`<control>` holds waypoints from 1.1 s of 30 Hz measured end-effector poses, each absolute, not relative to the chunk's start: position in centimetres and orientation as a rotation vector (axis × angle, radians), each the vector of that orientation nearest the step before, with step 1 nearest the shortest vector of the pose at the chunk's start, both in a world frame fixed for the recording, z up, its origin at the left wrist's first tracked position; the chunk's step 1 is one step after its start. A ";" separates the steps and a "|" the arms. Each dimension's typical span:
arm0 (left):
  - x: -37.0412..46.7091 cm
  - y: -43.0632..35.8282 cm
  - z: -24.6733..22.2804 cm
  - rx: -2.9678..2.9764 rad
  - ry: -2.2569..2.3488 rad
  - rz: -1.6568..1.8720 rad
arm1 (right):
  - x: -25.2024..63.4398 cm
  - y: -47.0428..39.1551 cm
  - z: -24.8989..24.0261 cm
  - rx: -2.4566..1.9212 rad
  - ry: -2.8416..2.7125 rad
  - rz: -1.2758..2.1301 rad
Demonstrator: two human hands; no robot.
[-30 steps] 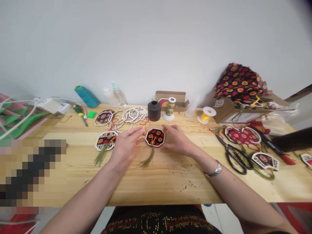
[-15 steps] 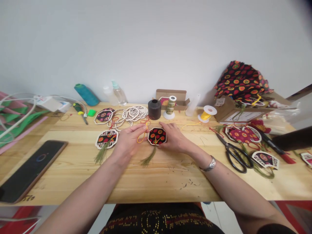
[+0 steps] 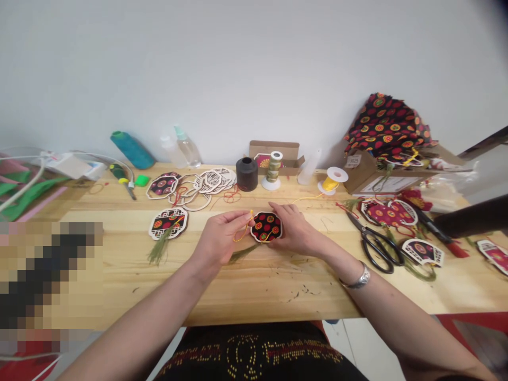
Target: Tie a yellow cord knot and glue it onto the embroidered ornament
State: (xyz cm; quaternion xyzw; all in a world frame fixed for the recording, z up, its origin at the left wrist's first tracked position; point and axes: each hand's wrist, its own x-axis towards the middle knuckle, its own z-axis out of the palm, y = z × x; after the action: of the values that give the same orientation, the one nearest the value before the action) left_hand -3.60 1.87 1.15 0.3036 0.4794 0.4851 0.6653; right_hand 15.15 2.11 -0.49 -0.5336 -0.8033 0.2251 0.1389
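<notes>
Head view: left hand (image 3: 224,233) pinches yellow cord loop (image 3: 239,239), thumb and fingers closed on it. Right hand (image 3: 296,230) has its grip on the right edge of black floral pendant (image 3: 266,226), thumb on near side, fingers on far side. Pendant is between the hands, mid counter (image 3: 246,296), green tassel (image 3: 243,255) trailing near-left. Framed pendant (image 3: 169,223) lies left. Black spool (image 3: 246,174) and yellow spool (image 3: 329,183) on far side, scissors (image 3: 363,231) right.
</notes>
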 end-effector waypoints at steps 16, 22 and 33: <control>-4.1 1.0 1.3 0.699 1.123 1.118 | 13.4 -1.6 0.5 -1.322 -2.484 0.236; -3.9 1.1 1.3 0.703 1.106 1.132 | 12.3 -1.5 -0.9 -1.185 -2.708 -0.153; -4.2 1.2 1.4 0.680 1.154 1.110 | 18.0 -2.7 4.9 -1.027 -2.671 0.231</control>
State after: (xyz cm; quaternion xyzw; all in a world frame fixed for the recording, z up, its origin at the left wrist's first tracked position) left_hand -4.17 1.22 1.41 0.2986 0.5070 0.4878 0.6449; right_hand 17.98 -2.67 4.87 -0.3543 -0.9219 0.0796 0.1349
